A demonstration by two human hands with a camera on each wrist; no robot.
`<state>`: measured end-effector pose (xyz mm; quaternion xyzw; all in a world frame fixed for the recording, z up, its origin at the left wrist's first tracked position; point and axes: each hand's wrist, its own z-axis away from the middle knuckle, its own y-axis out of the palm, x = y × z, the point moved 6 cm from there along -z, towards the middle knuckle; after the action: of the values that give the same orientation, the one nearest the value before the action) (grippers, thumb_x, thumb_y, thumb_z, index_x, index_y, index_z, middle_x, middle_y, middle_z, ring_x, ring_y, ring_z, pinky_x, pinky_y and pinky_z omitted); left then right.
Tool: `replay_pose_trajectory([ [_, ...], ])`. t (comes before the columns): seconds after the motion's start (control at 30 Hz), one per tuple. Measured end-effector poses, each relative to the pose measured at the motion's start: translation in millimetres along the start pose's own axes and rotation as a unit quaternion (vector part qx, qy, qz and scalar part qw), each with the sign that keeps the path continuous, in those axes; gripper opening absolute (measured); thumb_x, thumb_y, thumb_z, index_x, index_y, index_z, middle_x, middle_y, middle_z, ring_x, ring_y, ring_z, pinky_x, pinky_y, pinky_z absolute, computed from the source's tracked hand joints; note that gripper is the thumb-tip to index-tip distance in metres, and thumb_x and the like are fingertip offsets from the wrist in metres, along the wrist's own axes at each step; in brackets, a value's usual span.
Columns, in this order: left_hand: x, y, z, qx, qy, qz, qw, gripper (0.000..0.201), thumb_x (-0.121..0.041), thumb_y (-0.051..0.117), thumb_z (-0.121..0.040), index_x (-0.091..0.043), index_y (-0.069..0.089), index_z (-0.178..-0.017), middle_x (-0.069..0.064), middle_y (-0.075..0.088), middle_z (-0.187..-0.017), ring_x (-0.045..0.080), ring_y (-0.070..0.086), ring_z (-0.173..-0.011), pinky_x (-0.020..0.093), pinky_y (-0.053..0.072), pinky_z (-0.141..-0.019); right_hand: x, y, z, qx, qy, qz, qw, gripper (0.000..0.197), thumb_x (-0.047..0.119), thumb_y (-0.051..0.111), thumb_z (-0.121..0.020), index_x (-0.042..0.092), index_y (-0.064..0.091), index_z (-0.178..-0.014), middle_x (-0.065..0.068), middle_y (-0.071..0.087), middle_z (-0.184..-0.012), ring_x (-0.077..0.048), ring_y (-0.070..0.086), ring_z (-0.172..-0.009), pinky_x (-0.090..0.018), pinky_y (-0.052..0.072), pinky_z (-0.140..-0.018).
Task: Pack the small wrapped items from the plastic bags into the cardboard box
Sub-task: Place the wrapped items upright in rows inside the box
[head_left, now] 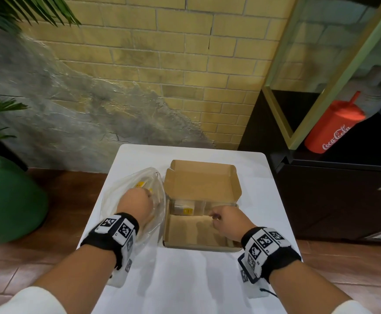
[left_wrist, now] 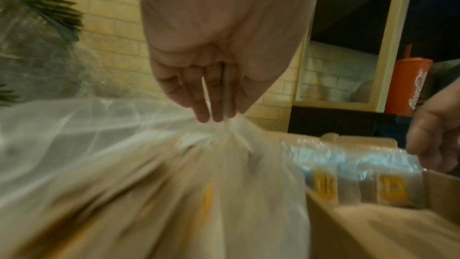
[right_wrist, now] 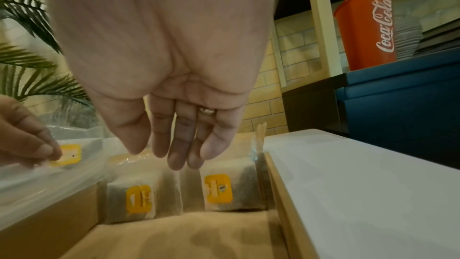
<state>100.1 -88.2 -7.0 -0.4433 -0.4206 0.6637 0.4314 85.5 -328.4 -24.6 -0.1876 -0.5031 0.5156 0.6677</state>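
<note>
An open cardboard box (head_left: 191, 234) sits mid-table with its lid flap standing up behind. Two small wrapped items with yellow labels (right_wrist: 219, 190) stand against its far wall. My right hand (head_left: 214, 215) hangs over them, fingers (right_wrist: 179, 157) straight and holding nothing, tips just above the packs. Left of the box lies a clear plastic bag (head_left: 114, 200) with more yellow-labelled items (head_left: 140, 184) inside. My left hand (head_left: 148, 193) rests on top of it and pinches the bag's film (left_wrist: 224, 125) into a bunch between the fingertips (left_wrist: 216, 113). The left wrist view is blurred.
The white table (head_left: 185, 279) is small, with bare surface in front of the box and to its right (right_wrist: 361, 184). A red Coca-Cola cup (head_left: 334, 128) stands on a dark cabinet at right. A green plant pot (head_left: 8, 200) sits on the floor at left.
</note>
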Motion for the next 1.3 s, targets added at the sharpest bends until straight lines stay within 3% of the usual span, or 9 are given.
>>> replay_pose_trajectory([
  [0.27, -52.2, -34.0, 17.8, 0.041, 0.231, 0.072, 0.969, 0.031, 0.002, 0.049, -0.085, -0.018, 0.072, -0.092, -0.004, 0.068, -0.107, 0.011, 0.059, -0.097, 0.012, 0.04, -0.078, 64.5, -49.3, 9.8, -0.118, -0.126, -0.048, 0.984, 0.069, 0.017, 0.062, -0.085, 0.036, 0.028, -0.143, 0.007, 0.036, -0.142, -0.016, 0.036, -0.13, -0.032, 0.028, -0.109],
  [0.4, -79.1, -46.3, 31.3, 0.022, 0.289, 0.09, 0.953, 0.03, 0.0, 0.051, -0.084, -0.017, 0.074, -0.095, -0.005, 0.069, -0.106, 0.012, 0.061, -0.096, 0.018, 0.042, -0.084, 78.8, -47.9, 4.9, -0.079, -0.108, 0.008, 0.991, 0.037, 0.016, 0.055, -0.09, 0.022, 0.055, -0.126, -0.003, 0.06, -0.121, -0.023, 0.053, -0.114, -0.032, 0.043, -0.093],
  [0.5, -77.2, -56.4, 30.0, -0.009, 0.272, 0.159, 0.949, 0.028, 0.003, 0.054, -0.081, -0.013, 0.076, -0.09, -0.002, 0.07, -0.099, 0.007, 0.056, -0.082, 0.013, 0.04, -0.075, 74.0, -48.3, 5.4, -0.086, -0.083, -0.001, 0.993, 0.023, 0.02, 0.047, -0.095, 0.015, 0.067, -0.106, -0.007, 0.068, -0.096, -0.024, 0.061, -0.091, -0.033, 0.048, -0.08],
  [0.77, -37.4, -45.9, 14.7, -0.049, 0.15, 0.25, 0.955, 0.022, 0.0, 0.056, -0.085, -0.012, 0.074, -0.089, -0.004, 0.066, -0.087, 0.007, 0.06, -0.079, 0.014, 0.044, -0.073, 58.2, -40.2, 6.4, -0.076, -0.04, -0.1, 0.991, 0.029, 0.018, 0.039, -0.097, 0.012, 0.065, -0.109, -0.014, 0.066, -0.101, -0.029, 0.059, -0.095, -0.04, 0.049, -0.086],
  [0.87, -19.1, -25.6, 11.0, 0.018, 0.095, 0.152, 0.984, 0.021, -0.005, 0.048, -0.087, -0.006, 0.069, -0.089, 0.006, 0.068, -0.093, 0.017, 0.06, -0.085, 0.019, 0.045, -0.071, 45.0, -41.5, 6.4, -0.093, 0.002, -0.146, 0.985, 0.035, 0.014, 0.037, -0.098, 0.017, 0.054, -0.128, -0.011, 0.062, -0.113, -0.027, 0.058, -0.103, -0.039, 0.048, -0.092],
  [1.0, -0.5, 19.8, 20.8, 0.16, 0.05, 0.036, 0.985, 0.029, -0.02, 0.044, -0.089, -0.011, 0.071, -0.098, 0.003, 0.067, -0.101, 0.017, 0.06, -0.091, 0.022, 0.045, -0.079, 37.8, -43.6, 15.0, -0.102, -0.006, -0.188, 0.977, 0.063, -0.004, 0.034, -0.094, 0.032, 0.027, -0.145, -0.007, 0.057, -0.123, -0.019, 0.055, -0.107, -0.02, 0.043, -0.086],
  [1.07, 4.7, 33.9, 22.0, 0.176, 0.047, -0.015, 0.983, 0.028, -0.024, 0.046, -0.087, -0.015, 0.07, -0.096, -0.001, 0.064, -0.101, 0.016, 0.059, -0.091, 0.022, 0.045, -0.082, 35.6, -40.1, 15.0, -0.086, -0.008, -0.184, 0.979, 0.066, -0.009, 0.032, -0.092, 0.033, 0.033, -0.143, 0.003, 0.058, -0.12, -0.015, 0.055, -0.107, -0.011, 0.04, -0.081],
  [1.2, 9.3, 36.7, 15.7, 0.14, 0.031, -0.062, 0.988, 0.026, -0.025, 0.049, -0.088, -0.013, 0.062, -0.107, 0.004, 0.064, -0.109, 0.021, 0.059, -0.1, 0.027, 0.046, -0.089, 31.7, -29.7, 8.1, -0.05, 0.025, -0.146, 0.988, 0.051, -0.011, 0.035, -0.089, 0.017, 0.059, -0.125, -0.008, 0.057, -0.13, -0.024, 0.051, -0.122, -0.028, 0.041, -0.099],
  [1.3, 7.8, 27.3, 9.2, 0.099, 0.025, -0.062, 0.993, 0.026, -0.015, 0.042, -0.094, -0.008, 0.06, -0.111, 0.01, 0.062, -0.115, 0.024, 0.058, -0.107, 0.028, 0.043, -0.091, 28.6, -26.0, 8.5, -0.055, 0.047, -0.155, 0.985, 0.05, -0.01, 0.035, -0.089, 0.016, 0.062, -0.121, -0.002, 0.058, -0.13, -0.02, 0.049, -0.124, -0.028, 0.038, -0.103],
])
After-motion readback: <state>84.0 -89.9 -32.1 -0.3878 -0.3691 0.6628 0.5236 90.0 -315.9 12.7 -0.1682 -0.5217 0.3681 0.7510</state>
